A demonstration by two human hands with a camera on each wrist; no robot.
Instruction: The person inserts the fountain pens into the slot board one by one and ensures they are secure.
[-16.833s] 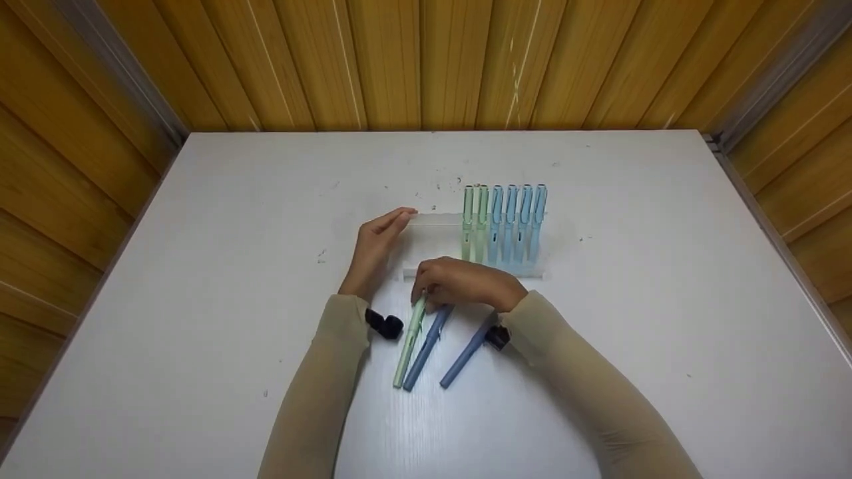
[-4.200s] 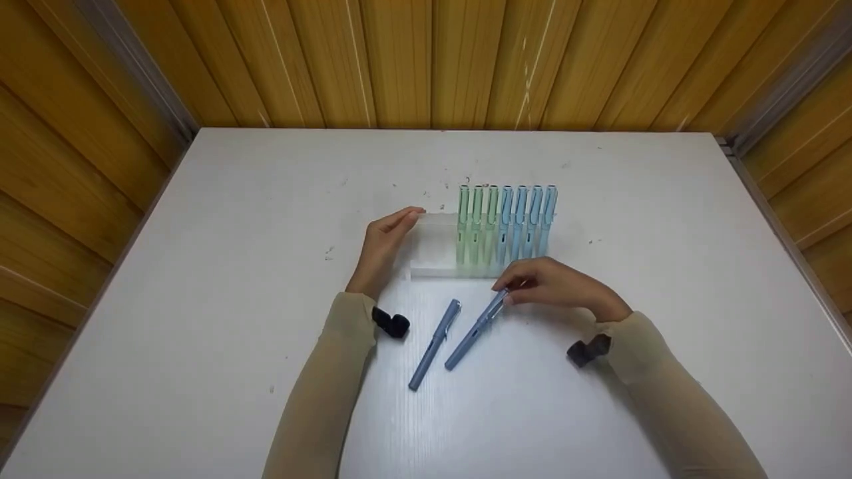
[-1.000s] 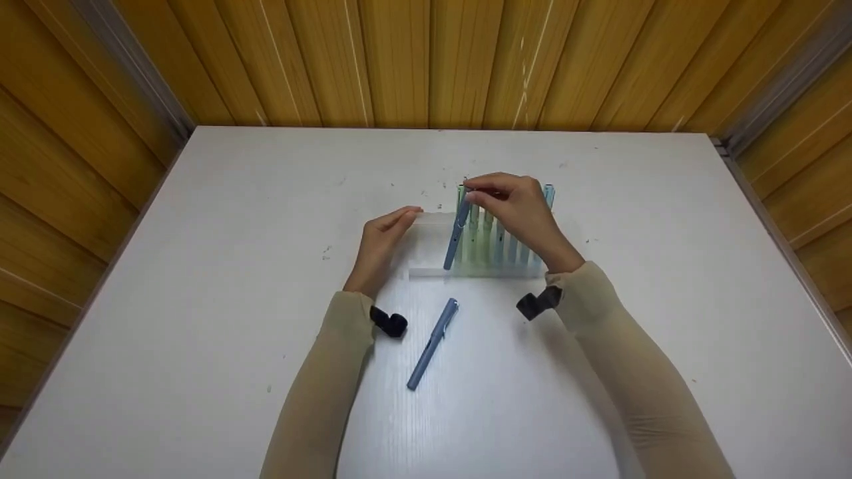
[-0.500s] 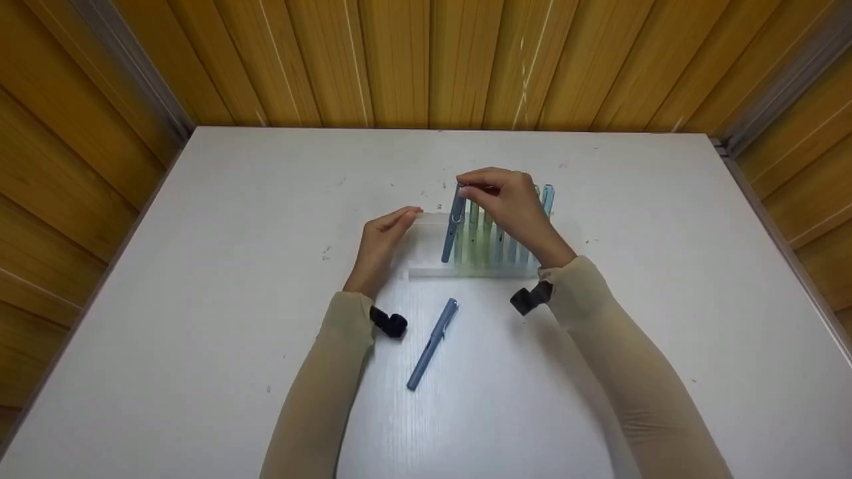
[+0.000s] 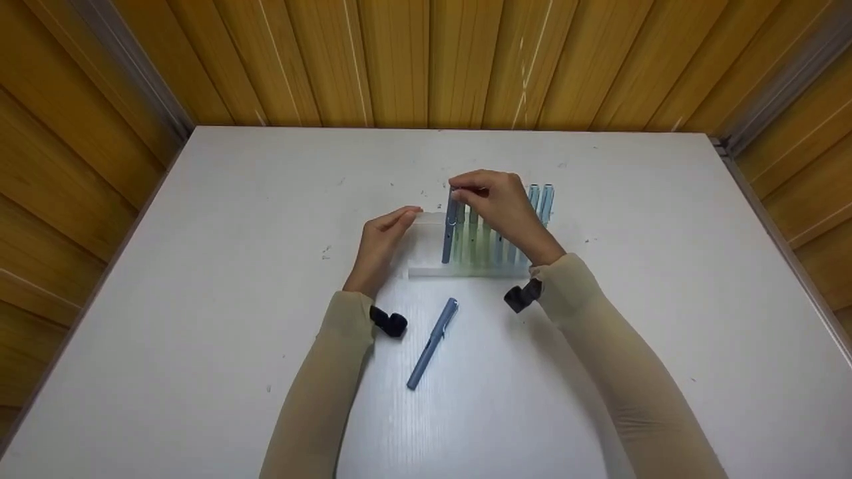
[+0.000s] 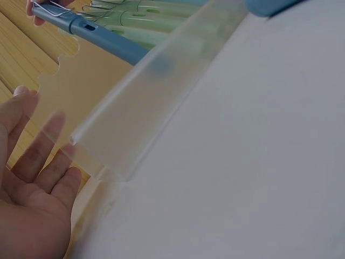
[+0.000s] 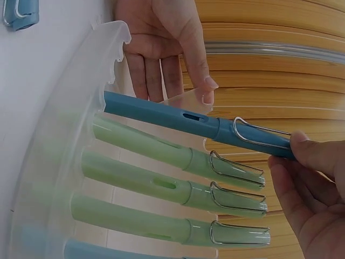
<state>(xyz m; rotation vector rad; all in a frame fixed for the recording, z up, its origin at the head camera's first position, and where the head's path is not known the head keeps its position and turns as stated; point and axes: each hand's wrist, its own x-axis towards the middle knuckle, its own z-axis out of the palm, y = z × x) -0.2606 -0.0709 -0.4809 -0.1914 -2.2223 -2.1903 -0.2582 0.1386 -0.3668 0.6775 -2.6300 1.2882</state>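
Observation:
A clear plastic pen rack (image 5: 427, 246) with notched edges stands on the table. My left hand (image 5: 378, 251) grips its left end, thumb on one face of the back panel and fingers behind it. With thumb and fingertips, my right hand (image 5: 502, 203) pinches the cap end of a dark blue pen (image 7: 161, 114). That pen leans almost upright, its lower end at a notch in the rack's front ledge. Beside it stand three light green pens (image 7: 137, 175) with wire clips. Light blue pens (image 5: 546, 203) fill the right side, partly hidden behind my right hand.
A second dark blue pen (image 5: 432, 344) lies slanted on the white table (image 5: 200, 299) in front of the rack. Wood-look panel walls (image 5: 393, 63) rise behind the table and at both sides.
A third green pen has joined the rack. My right hand has lifted one dark blue pen off the table, then shifted it left and straightened it beside the green ones. My left hand stays put.

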